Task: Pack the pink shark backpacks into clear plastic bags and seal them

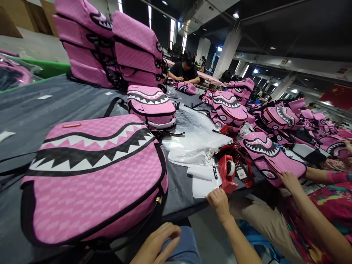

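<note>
Curling right hand (219, 205), fingers together, at white paper sheets (205, 185) | left hand (155, 244), fingers apart, near checkered pink backpack (93, 179)

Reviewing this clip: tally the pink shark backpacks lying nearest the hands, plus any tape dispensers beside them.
Pink shark backpacks: 3
Red tape dispensers: 1
Total: 4

And there, the hand (156, 242) slips off the bottom edge at the wrist, the stacked pink backpacks (88, 40) run out the top, the print on the black hang tag (241, 172) too small to read!
</note>
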